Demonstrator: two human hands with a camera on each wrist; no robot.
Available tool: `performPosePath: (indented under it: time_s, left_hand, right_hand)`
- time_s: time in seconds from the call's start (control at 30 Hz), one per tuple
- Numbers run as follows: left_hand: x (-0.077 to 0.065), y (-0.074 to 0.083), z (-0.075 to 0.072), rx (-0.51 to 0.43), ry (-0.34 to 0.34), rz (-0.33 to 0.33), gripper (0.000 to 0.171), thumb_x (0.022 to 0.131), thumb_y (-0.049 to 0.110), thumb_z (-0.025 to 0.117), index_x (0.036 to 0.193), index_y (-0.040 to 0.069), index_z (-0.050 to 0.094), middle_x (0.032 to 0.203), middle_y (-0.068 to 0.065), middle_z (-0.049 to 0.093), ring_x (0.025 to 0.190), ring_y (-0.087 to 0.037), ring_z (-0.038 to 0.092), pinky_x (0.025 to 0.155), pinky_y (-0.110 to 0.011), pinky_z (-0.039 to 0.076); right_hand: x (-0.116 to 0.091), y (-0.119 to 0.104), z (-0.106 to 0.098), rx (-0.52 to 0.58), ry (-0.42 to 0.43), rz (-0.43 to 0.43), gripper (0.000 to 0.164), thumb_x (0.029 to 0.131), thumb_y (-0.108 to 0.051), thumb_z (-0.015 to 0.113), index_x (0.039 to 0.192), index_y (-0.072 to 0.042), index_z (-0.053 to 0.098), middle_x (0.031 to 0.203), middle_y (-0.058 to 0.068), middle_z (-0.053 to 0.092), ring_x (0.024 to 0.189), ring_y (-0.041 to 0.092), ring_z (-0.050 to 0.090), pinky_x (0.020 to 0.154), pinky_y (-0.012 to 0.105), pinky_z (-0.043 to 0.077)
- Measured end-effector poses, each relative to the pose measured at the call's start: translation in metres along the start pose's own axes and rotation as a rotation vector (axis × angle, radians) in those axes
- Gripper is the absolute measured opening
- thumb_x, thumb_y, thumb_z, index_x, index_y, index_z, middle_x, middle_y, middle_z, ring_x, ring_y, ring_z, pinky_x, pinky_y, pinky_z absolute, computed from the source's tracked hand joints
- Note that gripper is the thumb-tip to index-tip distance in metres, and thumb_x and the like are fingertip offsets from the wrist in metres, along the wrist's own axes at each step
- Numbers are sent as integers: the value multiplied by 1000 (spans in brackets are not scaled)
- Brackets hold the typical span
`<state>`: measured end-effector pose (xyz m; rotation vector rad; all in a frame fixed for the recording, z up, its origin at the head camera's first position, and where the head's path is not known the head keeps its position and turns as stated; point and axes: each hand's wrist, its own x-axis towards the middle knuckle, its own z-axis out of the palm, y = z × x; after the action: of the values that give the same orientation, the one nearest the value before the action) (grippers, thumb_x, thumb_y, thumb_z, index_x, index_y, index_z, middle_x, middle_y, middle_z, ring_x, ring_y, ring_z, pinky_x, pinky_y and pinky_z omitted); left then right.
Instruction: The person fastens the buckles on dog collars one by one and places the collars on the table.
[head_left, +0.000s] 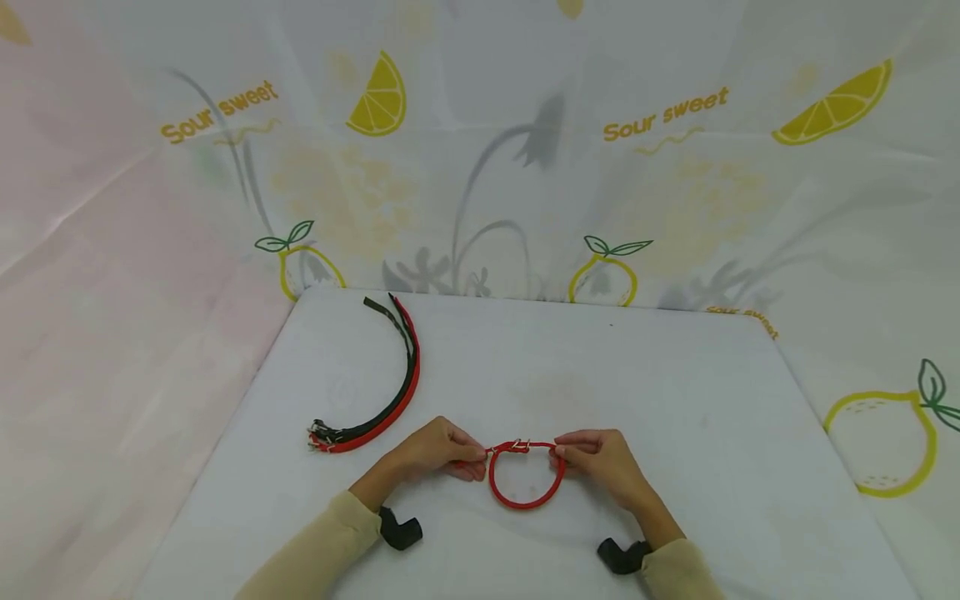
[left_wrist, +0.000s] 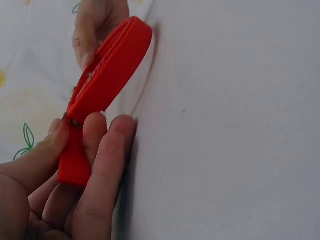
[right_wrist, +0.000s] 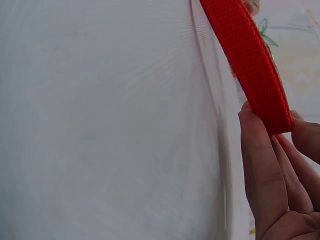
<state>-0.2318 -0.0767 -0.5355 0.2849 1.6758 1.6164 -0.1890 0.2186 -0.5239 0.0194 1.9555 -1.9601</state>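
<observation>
A red collar point(head_left: 527, 506), buckled into a loop, is held up between both hands in the head view. Its metal buckle point(head_left: 519, 447) sits at the top of the loop. The left hand point(head_left: 444, 450) pinches the strap's free end; in the left wrist view that flat red tail point(left_wrist: 75, 162) lies between thumb and fingers. On the opposite side, the right hand point(head_left: 602, 465) pinches the loop's edge. Thumb and fingers grip the red webbing point(right_wrist: 257, 75) in the right wrist view, where the buckle is hidden.
Black collars point(head_left: 384, 414) and a red collar point(head_left: 375, 434) lie curved together on the white table point(head_left: 637, 375), left of the hands, buckles at the near end. Behind the table hangs a lemon-patterned cloth point(head_left: 480, 167). Each wrist wears a black camera mount point(head_left: 401, 532).
</observation>
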Motion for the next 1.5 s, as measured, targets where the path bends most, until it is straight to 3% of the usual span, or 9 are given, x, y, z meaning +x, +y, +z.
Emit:
performPosePath:
  time_s: [0.17,0.33,0.6,0.87,1.2,1.5]
  left_hand:
    - [0,5,-9,47,-77,-17,24,75,20,68,88,0,68,83,-20,64,77,-32,63,67,-37,51]
    - [4,3,-9,-17,-66,0,25,77,20,66,93,1,67,89,-20,64,83,-32,61,70,-38,49]
    - [8,2,-14,-77,33,59,34,78,21,65,101,-4,61,94,-18,63,89,-29,60,74,-37,49]
    - [8,-1,-16,-124,27,35,34,78,19,65,102,-5,60,96,-20,62,91,-30,60,75,-37,48]
    - [9,-2,-16,-140,35,32,33,78,17,65,102,-5,60,95,-20,62,90,-30,60,75,-37,48]
    - [9,-5,-16,-163,49,41,35,76,17,67,102,-6,59,95,-21,62,90,-31,60,74,-38,48]
  right_hand:
    - [-2,-6,2,0,-45,-16,37,78,-14,65,107,8,56,93,22,62,85,34,61,72,39,48]
    - [-4,-18,4,11,-16,-14,33,79,-11,64,105,7,58,95,23,61,86,34,60,73,40,48]
    - [19,-11,-18,6,192,-20,30,78,-20,66,102,-4,62,92,15,64,84,28,62,73,34,49]
    - [45,-23,-59,84,340,7,35,77,-22,66,107,-3,60,97,15,63,88,26,61,74,32,48]
    - [76,-37,-82,168,429,4,40,78,-20,65,111,1,57,102,16,61,92,25,60,78,33,47]
    - [98,-26,-82,218,502,10,38,78,-15,66,109,4,56,99,16,62,88,25,61,72,31,49]
